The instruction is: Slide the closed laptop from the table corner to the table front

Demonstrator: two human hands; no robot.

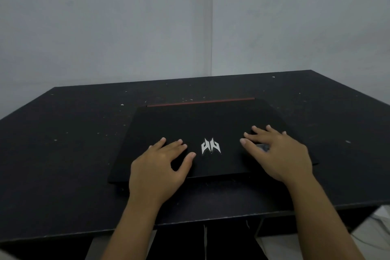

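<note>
My left hand (159, 167) and right hand (278, 154) lie flat, fingers spread, on the closed laptop (211, 129), gripping nothing. It sits mid-desk (63, 154), near the front edge. Rigid, probably weighty, smooth-lidded: I'd press down through my palms to drag it.

The room is dim and evenly lit, with no glare. My view is soft and slightly blurred; the black laptop (202, 133) nearly melts into the dark bench (63, 154) around it. Faint shadows sit under my hands. The bench edges bow from wide-angle distortion.
</note>
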